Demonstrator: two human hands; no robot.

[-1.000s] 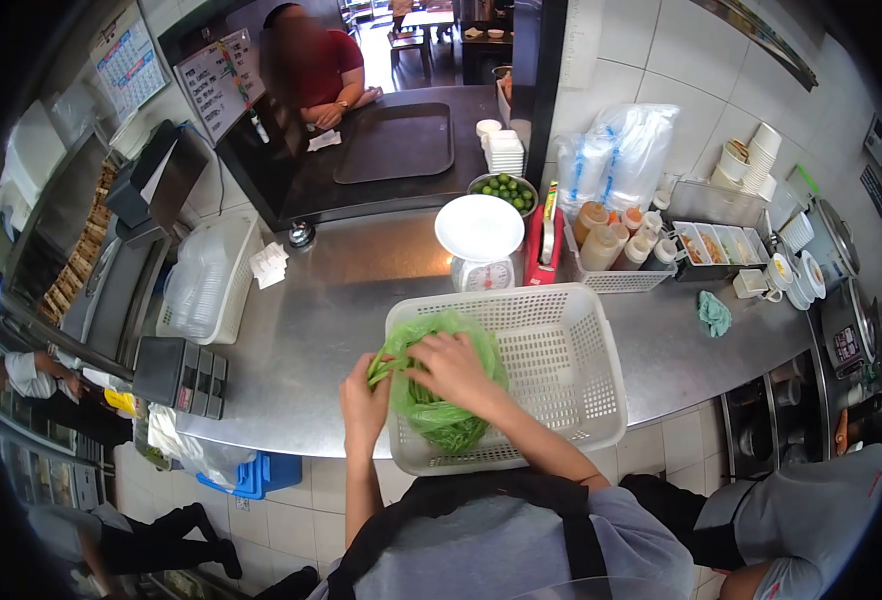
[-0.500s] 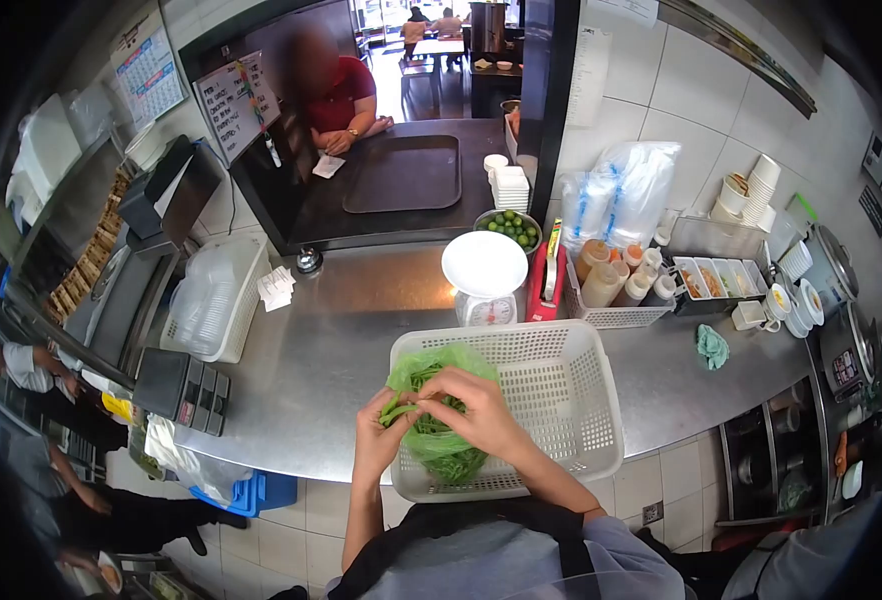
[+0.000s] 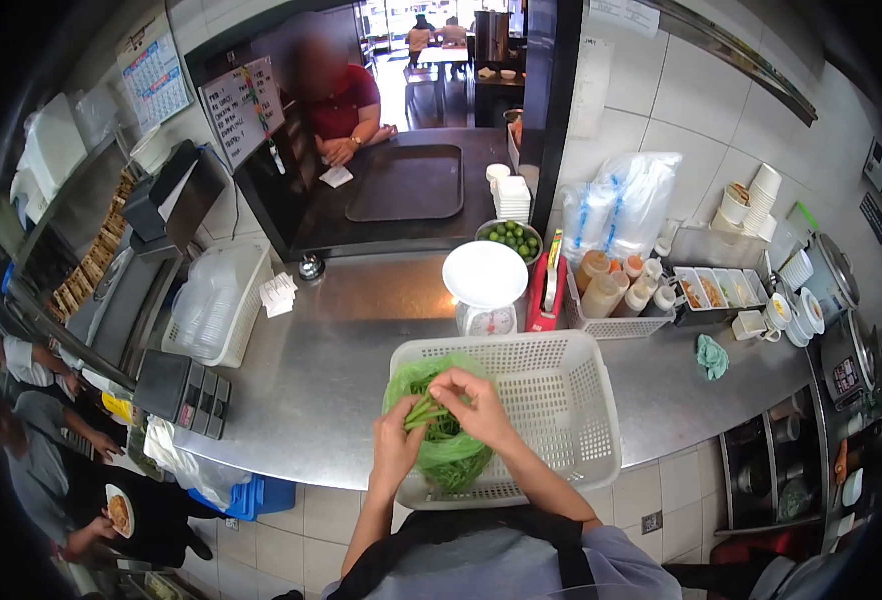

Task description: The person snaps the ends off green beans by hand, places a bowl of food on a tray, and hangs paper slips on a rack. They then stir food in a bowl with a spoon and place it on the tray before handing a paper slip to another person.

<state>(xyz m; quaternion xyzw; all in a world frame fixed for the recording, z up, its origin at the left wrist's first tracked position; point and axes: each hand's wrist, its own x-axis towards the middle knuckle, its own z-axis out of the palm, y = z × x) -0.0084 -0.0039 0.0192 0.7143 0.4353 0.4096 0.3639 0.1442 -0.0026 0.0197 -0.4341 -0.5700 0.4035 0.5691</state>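
My left hand (image 3: pixel 397 442) is closed around a small bunch of long, thin green vegetables that look like green beans (image 3: pixel 422 411). At the upper end of that bunch, my right hand (image 3: pixel 477 408) pinches with thumb and fingers; its fingertips partly cover what they grip. Both hands are above a thin green plastic bag (image 3: pixel 473 452), open at the top and holding more of the beans. The bag stands in the left part of a white perforated basket (image 3: pixel 589 420), near the counter's front edge.
Behind the basket stands a white-topped scale (image 3: pixel 486 275), beside a red sealer-like tool (image 3: pixel 548 295). A basket of squeeze bottles (image 3: pixel 621 325) is to the right. Beyond the pass-through lies a dark tray (image 3: pixel 406 183), with a person in red beside it. At left, a co-worker holds a plate of food (image 3: pixel 119 510).
My hands have shifted slightly, and more of the beans now show in my left hand. At lower left, a co-worker has moved and the plate of food is now in plain view.
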